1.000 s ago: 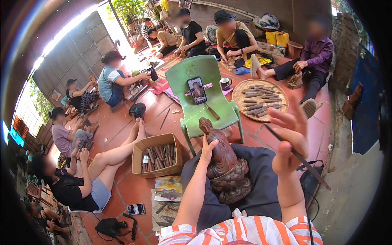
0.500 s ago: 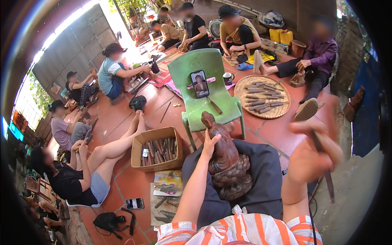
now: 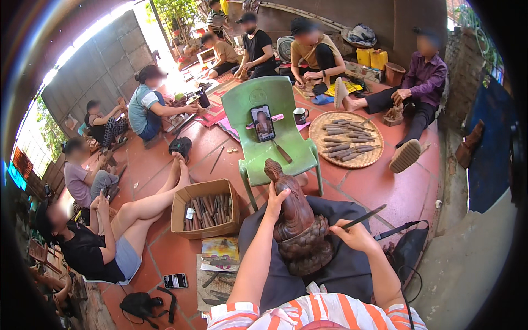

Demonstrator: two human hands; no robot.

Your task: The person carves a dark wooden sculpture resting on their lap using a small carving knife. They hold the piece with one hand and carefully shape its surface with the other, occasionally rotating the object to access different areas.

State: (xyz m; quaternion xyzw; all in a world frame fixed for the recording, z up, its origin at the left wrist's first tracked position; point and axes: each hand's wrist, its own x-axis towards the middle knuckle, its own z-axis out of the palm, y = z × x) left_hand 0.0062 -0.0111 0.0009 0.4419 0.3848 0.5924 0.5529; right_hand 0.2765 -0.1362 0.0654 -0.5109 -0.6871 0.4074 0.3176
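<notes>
A dark brown carved wooden statue of a seated figure point(image 3: 297, 212) leans across my lap, its knobbed head pointing away from me. My left hand point(image 3: 276, 202) is closed round its upper part, just below the head. At the statue's right side, my right hand point(image 3: 355, 237) grips a slim dark carving tool point(image 3: 367, 215) whose long end sticks out up and to the right. Whatever end of the tool faces the wood is hidden by my fingers. In front of my knees stands a green plastic chair point(image 3: 258, 88) with a phone point(image 3: 263, 122) propped on it and another tool point(image 3: 282, 152) on its seat.
A cardboard box point(image 3: 206, 233) of wooden-handled tools stands left of my knees. Right of the chair, a round woven tray point(image 3: 360, 160) holds several more. A mug point(image 3: 300, 115) sits between. Several people work around the tiled floor; a dark bag point(image 3: 410, 247) lies at my right.
My right hand has come down and left from the raised, blurred position at the right, bringing the carving tool to the statue's side. The left hand keeps its hold. The view has shifted slightly.
</notes>
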